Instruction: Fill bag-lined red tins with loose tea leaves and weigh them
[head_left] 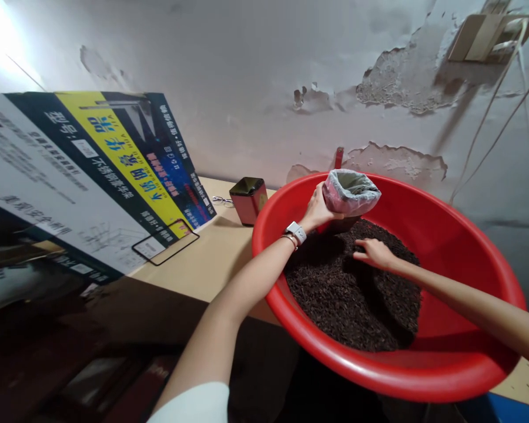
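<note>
A large red basin [462, 241] holds a heap of dark, dry loose leaves that look like tea [348, 299]. My left hand [316, 211] is closed round a red container with a clear plastic bag [351, 194] lining its mouth. It is held tilted above the far left part of the heap, and its lower part is in shadow. My right hand [374, 254] is just over the leaves, right of the container, with its fingers apart and nothing visible in them. Whether its fingertips touch the leaves, I cannot tell.
Left of the basin, a red tin with a dark lid [248, 201] stands on the pale table [189, 264], beside a pair of glasses [223, 201]. A big printed cardboard box [114, 182] leans at the left. Behind is a peeling wall with hanging cables [489, 117].
</note>
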A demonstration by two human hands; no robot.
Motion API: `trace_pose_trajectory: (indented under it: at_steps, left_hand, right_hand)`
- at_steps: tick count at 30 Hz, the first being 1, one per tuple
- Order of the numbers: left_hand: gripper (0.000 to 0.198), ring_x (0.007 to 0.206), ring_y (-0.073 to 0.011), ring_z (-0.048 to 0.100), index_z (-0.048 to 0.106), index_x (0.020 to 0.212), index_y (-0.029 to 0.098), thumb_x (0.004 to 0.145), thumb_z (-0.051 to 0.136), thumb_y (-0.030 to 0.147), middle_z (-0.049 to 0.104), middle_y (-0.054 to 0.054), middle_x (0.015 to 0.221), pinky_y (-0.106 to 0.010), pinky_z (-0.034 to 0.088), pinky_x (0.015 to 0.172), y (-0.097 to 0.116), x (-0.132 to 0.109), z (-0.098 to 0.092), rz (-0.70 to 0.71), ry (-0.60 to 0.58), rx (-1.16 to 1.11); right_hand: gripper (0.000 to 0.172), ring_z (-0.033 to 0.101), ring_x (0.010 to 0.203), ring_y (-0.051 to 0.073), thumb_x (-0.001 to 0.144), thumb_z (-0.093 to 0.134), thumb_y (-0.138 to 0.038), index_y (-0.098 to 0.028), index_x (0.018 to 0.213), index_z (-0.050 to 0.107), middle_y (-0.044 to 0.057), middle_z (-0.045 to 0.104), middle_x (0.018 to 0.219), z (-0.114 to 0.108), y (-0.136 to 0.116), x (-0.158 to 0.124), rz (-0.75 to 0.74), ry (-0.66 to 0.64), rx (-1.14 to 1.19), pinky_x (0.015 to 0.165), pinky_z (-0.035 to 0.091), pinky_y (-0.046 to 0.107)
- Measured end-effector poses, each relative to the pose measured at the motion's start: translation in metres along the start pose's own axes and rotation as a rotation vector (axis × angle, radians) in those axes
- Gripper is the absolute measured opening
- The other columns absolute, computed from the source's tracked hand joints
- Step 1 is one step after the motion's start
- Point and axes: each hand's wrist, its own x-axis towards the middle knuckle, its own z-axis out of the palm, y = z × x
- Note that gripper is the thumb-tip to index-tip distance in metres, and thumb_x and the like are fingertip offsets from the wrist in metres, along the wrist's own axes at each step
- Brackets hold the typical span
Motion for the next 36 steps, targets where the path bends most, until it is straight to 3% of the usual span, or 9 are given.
trace_pose_trajectory:
  at_steps: [6, 11, 18, 23, 27, 30, 32, 34, 36]
  left_hand:
    - [0.103, 0.126, -0.0349, 0.049, 0.035, 0.132, 0.020, 0.045, 0.088, 0.031, 0.052, -0.015, 0.133, -0.049, 0.041, 0.105, 0.010, -0.011, 0.007, -0.019, -0.122, 0.067]
    - [0.101, 0.125, -0.0356, 0.051, 0.037, 0.132, 0.019, 0.046, 0.088, 0.032, 0.053, -0.014, 0.132, -0.051, 0.042, 0.103, 0.022, -0.025, 0.024, 0.028, -0.251, 0.070]
    - [0.101, 0.125, -0.0335, 0.051, 0.035, 0.132, 0.019, 0.047, 0.087, 0.031, 0.052, -0.014, 0.133, -0.048, 0.042, 0.104, 0.032, -0.036, 0.035, 0.061, -0.283, 0.023]
    - [0.102, 0.126, -0.0334, 0.050, 0.035, 0.133, 0.020, 0.046, 0.087, 0.031, 0.051, -0.014, 0.135, -0.048, 0.041, 0.105, 0.032, -0.037, 0.034, 0.067, -0.270, 0.035]
    - [0.102, 0.124, -0.0330, 0.051, 0.036, 0.132, 0.022, 0.044, 0.088, 0.031, 0.051, -0.013, 0.134, -0.048, 0.042, 0.105, 0.026, -0.032, 0.031, 0.053, -0.253, 0.032]
    - [0.104, 0.124, -0.0332, 0.052, 0.035, 0.133, 0.020, 0.045, 0.089, 0.030, 0.052, -0.015, 0.134, -0.048, 0.042, 0.104, 0.016, -0.022, 0.023, -0.012, -0.161, 0.037]
    - [0.105, 0.126, -0.0342, 0.050, 0.034, 0.133, 0.018, 0.045, 0.089, 0.029, 0.051, -0.018, 0.136, -0.049, 0.041, 0.105, 0.008, -0.015, 0.016, -0.046, -0.071, 0.057]
    - [0.105, 0.128, -0.0353, 0.047, 0.033, 0.133, 0.019, 0.045, 0.089, 0.027, 0.049, -0.019, 0.137, -0.051, 0.038, 0.107, 0.000, -0.010, 0.010, -0.058, 0.013, 0.078]
    - [0.104, 0.130, -0.0359, 0.046, 0.034, 0.133, 0.020, 0.045, 0.090, 0.025, 0.048, -0.018, 0.138, -0.052, 0.036, 0.109, -0.006, -0.007, 0.005, -0.065, 0.075, 0.089]
  right_hand:
    - [0.037, 0.065, 0.098, 0.031, 0.086, 0.048, -0.044, -0.021, 0.107, 0.068, 0.012, 0.071, 0.102, -0.052, 0.061, 0.010, 0.359, 0.329, 0.210, 0.078, 0.048, 0.037]
    - [0.028, 0.063, 0.087, 0.026, 0.083, 0.049, -0.043, -0.022, 0.089, 0.066, 0.008, 0.071, 0.091, -0.090, 0.054, 0.009, 0.272, 0.581, 0.270, 0.074, 0.046, 0.032]
    - [0.035, 0.063, 0.097, 0.023, 0.087, 0.048, -0.045, -0.019, 0.106, 0.063, 0.008, 0.070, 0.104, -0.089, 0.019, 0.000, 0.073, 0.527, 0.551, 0.086, 0.046, 0.034]
    - [0.039, 0.063, 0.097, 0.020, 0.092, 0.037, -0.046, -0.018, 0.094, 0.064, 0.005, 0.070, 0.100, -0.091, 0.014, -0.006, -0.050, 0.526, 0.942, 0.089, 0.049, 0.035]
    - [0.033, 0.064, 0.091, 0.019, 0.088, 0.044, -0.046, -0.020, 0.102, 0.058, 0.006, 0.064, 0.103, -0.089, 0.032, -0.006, -0.023, 0.815, 1.009, 0.068, 0.054, 0.030]
    - [0.036, 0.064, 0.089, 0.018, 0.086, 0.048, -0.046, -0.021, 0.112, 0.052, 0.009, 0.060, 0.110, -0.078, 0.058, 0.002, 0.096, 1.003, 0.973, 0.063, 0.054, 0.028]
    - [0.036, 0.064, 0.085, 0.018, 0.087, 0.049, -0.044, -0.020, 0.114, 0.051, 0.010, 0.060, 0.110, -0.063, 0.071, 0.009, 0.213, 0.907, 0.951, 0.063, 0.054, 0.030]
    - [0.039, 0.065, 0.085, 0.021, 0.087, 0.050, -0.045, -0.017, 0.114, 0.053, 0.013, 0.062, 0.109, -0.042, 0.073, 0.015, 0.286, 0.593, 0.916, 0.066, 0.055, 0.034]
    - [0.048, 0.063, 0.098, 0.025, 0.086, 0.054, -0.050, -0.015, 0.120, 0.054, 0.016, 0.062, 0.117, -0.017, 0.062, 0.018, 0.229, 0.226, 0.806, 0.080, 0.054, 0.040]
